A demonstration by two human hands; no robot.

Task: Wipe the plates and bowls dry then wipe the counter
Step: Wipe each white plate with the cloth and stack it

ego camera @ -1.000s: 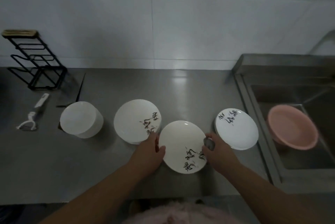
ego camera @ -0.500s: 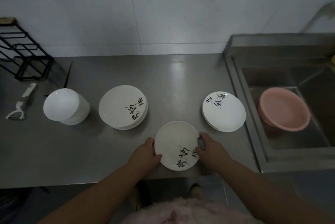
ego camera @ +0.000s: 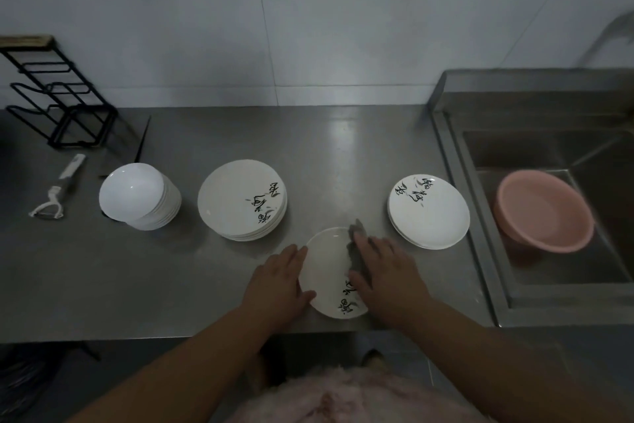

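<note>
A white plate with black brush lettering lies near the counter's front edge. My left hand holds its left rim, thumb curled over the edge. My right hand presses a grey cloth onto the plate's right half with fingers laid flat. A stack of lettered plates stands behind to the left, and a stack of white bowls lies further left. Another small stack of plates sits to the right by the sink.
The steel counter ends at a sink on the right, with a pink basin inside. A black wire rack stands at the back left, a white peeler in front of it.
My right hand has slid from the plate's right rim onto its surface with the cloth. The plate has come a little closer to the front edge.
</note>
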